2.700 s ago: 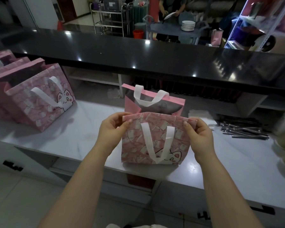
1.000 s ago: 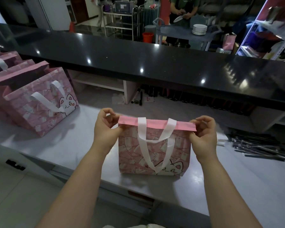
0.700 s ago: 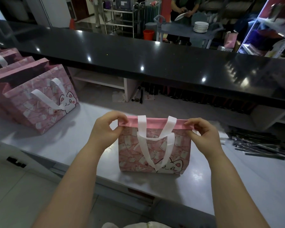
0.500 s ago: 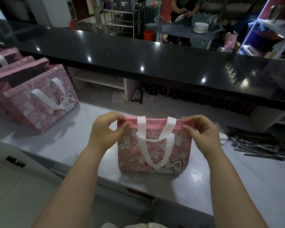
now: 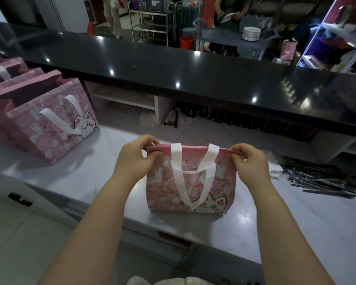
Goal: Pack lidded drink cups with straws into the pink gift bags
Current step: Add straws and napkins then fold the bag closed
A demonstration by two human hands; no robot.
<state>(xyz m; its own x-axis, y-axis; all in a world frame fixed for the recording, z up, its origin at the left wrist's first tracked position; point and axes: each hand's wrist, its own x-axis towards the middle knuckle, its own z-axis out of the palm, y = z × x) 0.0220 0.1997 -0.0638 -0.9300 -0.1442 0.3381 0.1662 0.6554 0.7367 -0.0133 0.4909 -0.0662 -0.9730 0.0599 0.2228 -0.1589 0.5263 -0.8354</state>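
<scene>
A pink gift bag (image 5: 162, 188) with a white cat print and white handles stands upright on the steel counter (image 5: 90, 171) right in front of me. Its top edges are pressed together, so its inside is hidden. My left hand (image 5: 136, 159) pinches the top left corner of the bag. My right hand (image 5: 249, 163) pinches the top right corner. No cup or straw shows inside it.
More pink gift bags (image 5: 49, 124) stand in a row at the far left of the counter. A pile of dark wrapped straws (image 5: 319, 179) lies at the right. A raised black countertop (image 5: 193, 73) runs across behind. People work at a cart beyond it.
The bag's mouth was open 2.7 s ago; the top edges are now together. Over the last second both hands kept the top corners, shifting their fingers slightly.
</scene>
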